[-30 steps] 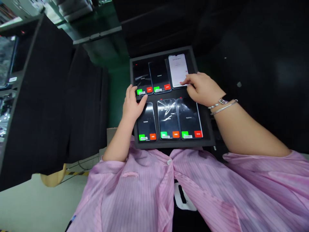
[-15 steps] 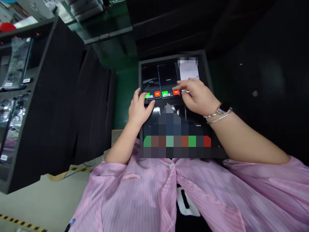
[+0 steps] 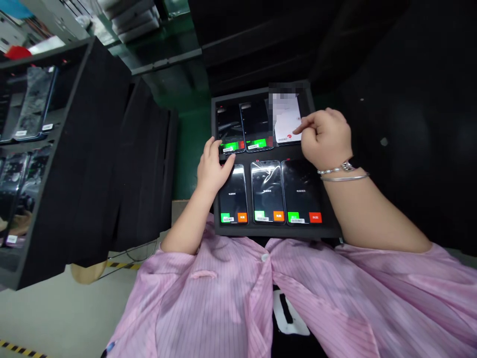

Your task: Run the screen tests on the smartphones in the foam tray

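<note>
The white-lit slab phone (image 3: 287, 122) lies in the far right slot of the black foam tray (image 3: 276, 231). It is touched by the right hand (image 3: 328, 139), fingers curled, forefinger out; the left hand (image 3: 213, 166) rests spread on the tray's middle bar, holding nothing. Likely light, stiff, slick and fragile (glass-fronted), it is best taken by its side edges.

A black tray (image 3: 215, 164) carries six phones in two rows of three, the white-lit phone (image 3: 287, 119) in its far right corner and five dark-screened phones (image 3: 267, 191) filling the other slots.
</note>
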A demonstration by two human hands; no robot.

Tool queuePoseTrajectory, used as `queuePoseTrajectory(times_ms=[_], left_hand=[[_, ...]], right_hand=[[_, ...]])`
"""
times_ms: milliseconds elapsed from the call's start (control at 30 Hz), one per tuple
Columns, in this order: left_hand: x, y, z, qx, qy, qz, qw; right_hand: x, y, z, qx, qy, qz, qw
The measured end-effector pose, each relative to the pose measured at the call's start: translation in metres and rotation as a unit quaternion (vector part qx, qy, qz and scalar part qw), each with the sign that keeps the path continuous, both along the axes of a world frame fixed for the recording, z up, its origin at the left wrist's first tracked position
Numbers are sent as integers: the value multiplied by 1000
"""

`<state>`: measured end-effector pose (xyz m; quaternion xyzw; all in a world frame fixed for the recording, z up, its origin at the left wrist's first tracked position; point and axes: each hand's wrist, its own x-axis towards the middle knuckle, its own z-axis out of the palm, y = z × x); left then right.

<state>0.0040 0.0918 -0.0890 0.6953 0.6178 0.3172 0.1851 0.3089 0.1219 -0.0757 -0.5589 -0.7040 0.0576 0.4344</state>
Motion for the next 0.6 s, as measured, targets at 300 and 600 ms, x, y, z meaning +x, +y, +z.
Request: queuePoseTrajectory(times_ms=[300, 600], left_hand=[[-3, 4, -2, 3, -10, 2, 1000], [-22, -23, -35, -14, -164, -32, 986]], right_hand=[[5, 5, -7, -31, -9, -15, 999], [8, -76, 39, 72, 43, 101, 991]])
